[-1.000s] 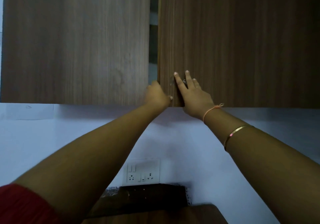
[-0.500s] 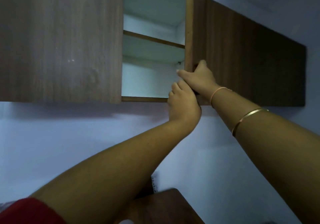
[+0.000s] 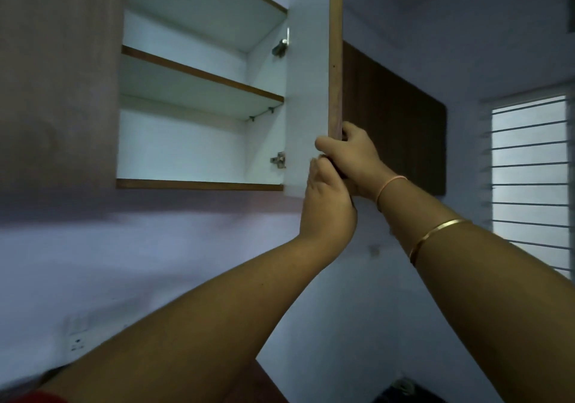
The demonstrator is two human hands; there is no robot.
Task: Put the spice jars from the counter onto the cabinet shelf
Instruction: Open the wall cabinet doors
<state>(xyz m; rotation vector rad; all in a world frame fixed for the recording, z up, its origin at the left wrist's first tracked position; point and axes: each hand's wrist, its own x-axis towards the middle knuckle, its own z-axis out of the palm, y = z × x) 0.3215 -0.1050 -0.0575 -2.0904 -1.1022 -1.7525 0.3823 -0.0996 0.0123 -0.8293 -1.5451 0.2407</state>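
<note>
Both hands grip brown wood cabinet door (image 3: 314,69) w/ white inner face, at lower edge: right hand (image 3: 353,158) wrapped round it, left hand (image 3: 329,203) closed just below.

The cabinet door (image 3: 306,69) stood swung out edge-on, leaving the opening to its left clear from the bottom board (image 3: 199,184) up. Inside, the lower compartment lay bare, roofed by the middle shelf (image 3: 202,74), with another bare compartment above it. Two hinges (image 3: 279,160) jutted from the right inner wall. The closed left door (image 3: 59,76) walled off that side. Both hands, the left hand (image 3: 328,203) and the right hand (image 3: 351,157), crowded the door's lower corner, outside the opening.
</note>
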